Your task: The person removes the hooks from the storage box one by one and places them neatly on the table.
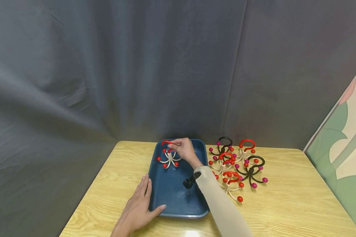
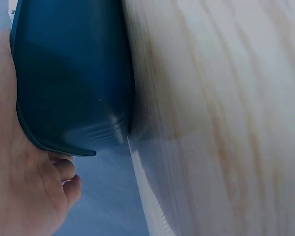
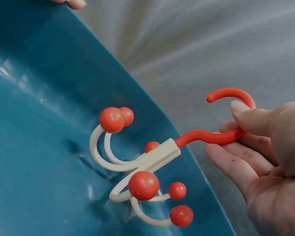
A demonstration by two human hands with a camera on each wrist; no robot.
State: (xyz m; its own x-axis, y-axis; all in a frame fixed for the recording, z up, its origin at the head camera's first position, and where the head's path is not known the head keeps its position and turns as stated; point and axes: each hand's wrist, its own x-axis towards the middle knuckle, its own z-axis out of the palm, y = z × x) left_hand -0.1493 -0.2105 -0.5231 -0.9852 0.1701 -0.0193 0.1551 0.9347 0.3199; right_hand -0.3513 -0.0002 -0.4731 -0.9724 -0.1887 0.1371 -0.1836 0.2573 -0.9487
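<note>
A dark blue tray (image 1: 172, 194) lies on the wooden table (image 1: 284, 210). My right hand (image 1: 182, 148) pinches the red hook of a cream multi-armed hanger with red balls (image 1: 168, 157), holding it over the tray's far end. In the right wrist view the thumb and fingers (image 3: 250, 123) grip the red hook (image 3: 221, 118), and the cream arms (image 3: 137, 167) hang above the tray (image 3: 39, 147). My left hand (image 1: 137, 205) lies flat on the table, thumb against the tray's near left corner (image 2: 64, 98).
A pile of several similar hangers (image 1: 237, 164), red-hooked and black-hooked, with red and magenta balls, lies on the table right of the tray. A grey cloth backdrop (image 1: 136, 65) stands behind the table. A green and cream panel (image 1: 344, 144) is at the far right.
</note>
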